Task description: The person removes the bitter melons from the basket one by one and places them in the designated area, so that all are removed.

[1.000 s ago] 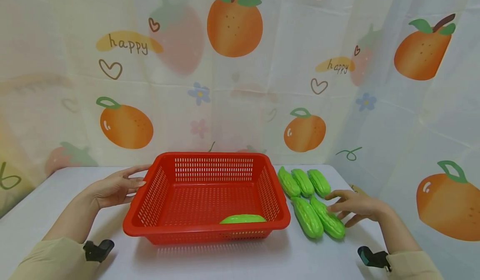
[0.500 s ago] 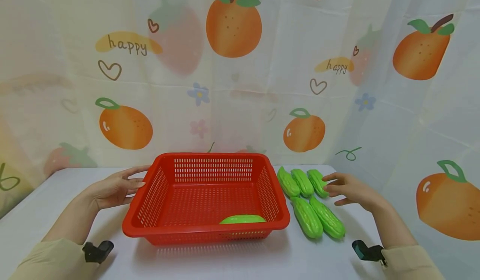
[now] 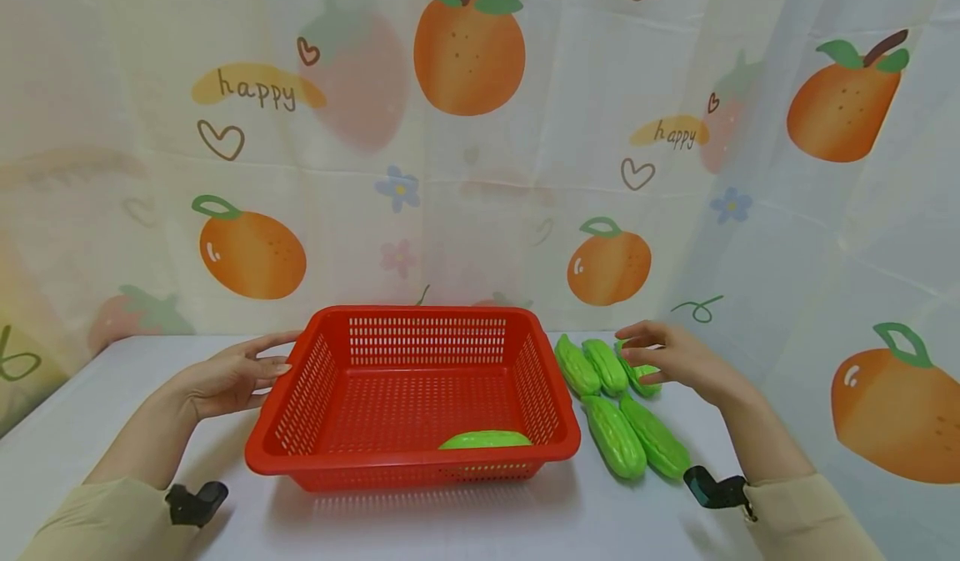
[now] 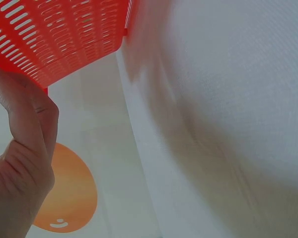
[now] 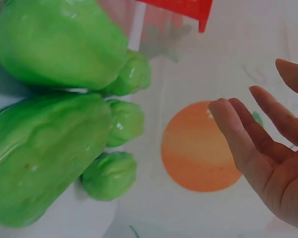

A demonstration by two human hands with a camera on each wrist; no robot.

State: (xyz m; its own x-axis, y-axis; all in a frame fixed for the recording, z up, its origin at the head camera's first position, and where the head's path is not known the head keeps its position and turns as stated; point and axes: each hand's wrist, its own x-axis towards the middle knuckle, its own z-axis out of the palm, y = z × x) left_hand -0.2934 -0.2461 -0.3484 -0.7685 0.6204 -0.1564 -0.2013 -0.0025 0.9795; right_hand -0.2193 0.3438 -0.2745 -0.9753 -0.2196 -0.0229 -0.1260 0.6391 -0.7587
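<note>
A red plastic basket (image 3: 412,454) stands mid-table, and my left hand (image 3: 225,382) grips its left rim. In the left wrist view, the bent fingers (image 4: 32,111) meet the basket's wall, with their tips hidden. One green bitter melon (image 3: 486,438) lies inside, near the front wall. To the right of the basket, several more lie in two rows. My right hand (image 3: 686,361), fingers spread and holding nothing, hovers over the back row's rightmost bitter melon (image 3: 647,384), partly covering it. Two front bitter melons (image 3: 615,440) lie nearer me, large in the right wrist view.
The white table (image 3: 420,528) ends at a fruit-printed curtain (image 3: 480,177) behind and to the right. The basket's right rim stands close beside the back-row bitter melon (image 3: 577,365).
My right hand has moved from the front-right bitter melon back and leftward to above the back row's rightmost one. The left hand and basket have stayed put.
</note>
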